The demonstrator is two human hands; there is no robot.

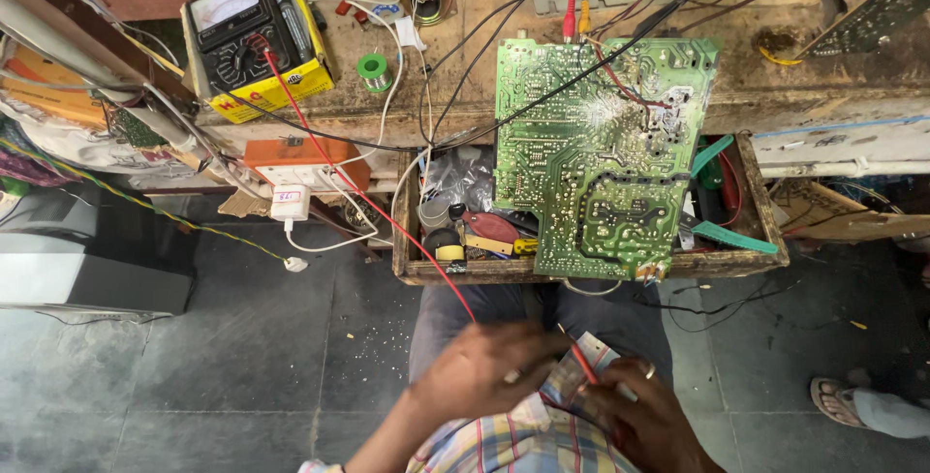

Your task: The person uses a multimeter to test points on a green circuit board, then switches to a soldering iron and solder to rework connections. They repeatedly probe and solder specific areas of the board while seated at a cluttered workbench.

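Looking down at the lap here: the left hand [484, 368] and the right hand [647, 422] are both working low in the frame, just above a plaid shirt. The right hand has its fingers [610, 397] pinched together on a red probe [583, 364], which sticks up at a slant from between them. Its tip sits against a small pale board [573, 376] that lies between the two hands. The left hand's fingers curl over that little board's left edge, closed on it as far as I can tell, though the grip itself is mostly hidden.

A red lead [358, 187] runs from the left hand up to the analog multimeter [254, 42] on the counter [823, 95]. A big green circuit board [601, 158] leans over an open wooden drawer [581, 265] full of tools, well apart from both hands. A spool of green-cored solder [373, 70] sits near the meter.
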